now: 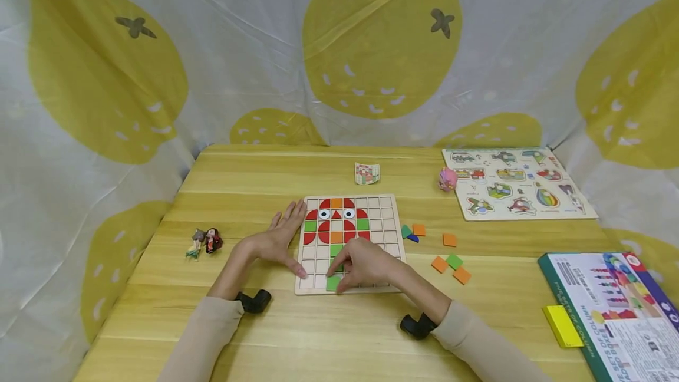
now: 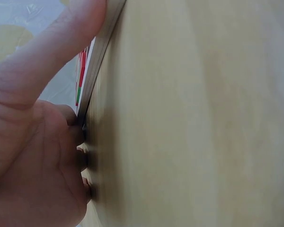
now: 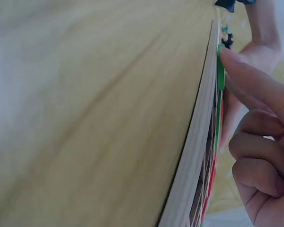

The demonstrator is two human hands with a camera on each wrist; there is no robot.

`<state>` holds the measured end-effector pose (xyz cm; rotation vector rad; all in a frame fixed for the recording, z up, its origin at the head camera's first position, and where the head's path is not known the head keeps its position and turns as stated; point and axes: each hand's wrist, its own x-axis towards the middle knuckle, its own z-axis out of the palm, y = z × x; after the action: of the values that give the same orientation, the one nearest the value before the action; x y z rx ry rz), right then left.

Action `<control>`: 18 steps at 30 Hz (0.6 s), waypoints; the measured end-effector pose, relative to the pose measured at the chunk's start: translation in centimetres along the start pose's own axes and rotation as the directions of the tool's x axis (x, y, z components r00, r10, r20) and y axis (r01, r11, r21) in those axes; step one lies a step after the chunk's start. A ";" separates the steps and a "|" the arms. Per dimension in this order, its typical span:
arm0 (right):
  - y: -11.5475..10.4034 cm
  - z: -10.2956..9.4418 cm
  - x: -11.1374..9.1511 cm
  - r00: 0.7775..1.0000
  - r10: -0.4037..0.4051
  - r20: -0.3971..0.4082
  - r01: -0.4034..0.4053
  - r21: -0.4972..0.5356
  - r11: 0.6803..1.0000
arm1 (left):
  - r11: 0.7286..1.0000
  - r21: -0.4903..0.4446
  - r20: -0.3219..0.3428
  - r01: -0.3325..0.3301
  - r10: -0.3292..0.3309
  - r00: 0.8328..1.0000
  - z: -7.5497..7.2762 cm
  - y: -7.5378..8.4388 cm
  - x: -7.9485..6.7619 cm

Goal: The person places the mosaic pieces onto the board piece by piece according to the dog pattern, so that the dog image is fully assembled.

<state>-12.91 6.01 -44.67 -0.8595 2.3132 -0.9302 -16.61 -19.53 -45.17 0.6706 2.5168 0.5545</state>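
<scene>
Frame lower ctr.: we see R hand [image 1: 367, 261] pinching green sq. tile [image 1: 333, 283] at wooden grid board [image 1: 389, 214]; L hand [image 1: 273, 244], fingers spread, touches board.

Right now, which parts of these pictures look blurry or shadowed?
Head view: fairly even light, grid board readable; left wrist view: tabletop softly blurred, a dark shadow along the board's edge; right wrist view: tabletop soft and greyish toward the left, green tile clearer in outline.
</scene>
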 end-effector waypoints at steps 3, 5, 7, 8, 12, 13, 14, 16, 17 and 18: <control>-0.1 -0.4 -0.2 1.000 -0.013 0.010 0.014 -0.017 1.000 | 1.000 -0.004 -0.002 0.000 0.000 1.000 0.0 0.0 0.0; 0.0 -0.5 -0.2 0.999 -0.027 0.021 0.027 -0.011 1.000 | 1.000 -0.004 0.000 0.002 -0.002 1.000 0.0 0.0 0.0; 0.1 -0.6 -0.1 0.999 -0.030 0.027 0.030 -0.002 1.000 | 1.000 -0.006 0.003 0.005 -0.005 1.000 0.0 0.1 -0.1; 0.2 -0.7 0.0 0.999 -0.033 0.030 0.033 0.006 0.999 | 1.000 -0.004 0.003 0.005 -0.005 1.000 -0.1 0.1 -0.1; 0.3 -0.9 0.3 0.998 -0.043 0.044 0.042 0.031 0.999 | 1.000 -0.004 0.001 0.002 -0.002 1.000 -0.1 0.1 -0.1; 0.4 -0.9 0.3 0.997 -0.050 0.051 0.048 0.039 0.998 | 1.000 -0.003 -0.001 -0.001 0.001 1.000 -0.1 0.0 0.0; 0.4 -1.0 0.3 0.997 -0.056 0.060 0.053 0.049 0.997 | 1.000 -0.002 -0.001 -0.001 0.001 1.000 -0.1 0.0 0.0; 0.5 -1.1 0.4 0.995 -0.061 0.072 0.057 0.065 0.996 | 1.000 -0.003 0.001 -0.003 0.003 1.000 0.0 0.0 0.0; 0.6 -1.1 0.4 0.995 -0.063 0.077 0.058 0.067 0.996 | 1.000 -0.004 0.003 -0.003 0.003 1.000 0.0 0.0 0.0; 0.6 -1.1 0.5 0.995 -0.064 0.079 0.058 0.072 0.996 | 1.000 -0.003 0.002 -0.003 0.003 1.000 -0.1 0.0 0.0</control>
<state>-14.17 6.50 -44.49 -0.9263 2.1834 -0.9773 -16.63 -19.50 -45.11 0.6741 2.5129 0.5587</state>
